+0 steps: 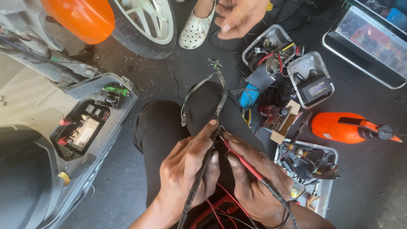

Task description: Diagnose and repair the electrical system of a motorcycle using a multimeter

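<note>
A black wiring harness (pixel 202 169) is pinched between thumb and curled fingers of the left hand (pixel 186 171). A red test probe (pixel 243 163) is gripped by the right hand (pixel 254 178), its tip touching the harness just beyond the fingertips. Farther off, trays of parts (pixel 311 80) are seen.
</note>
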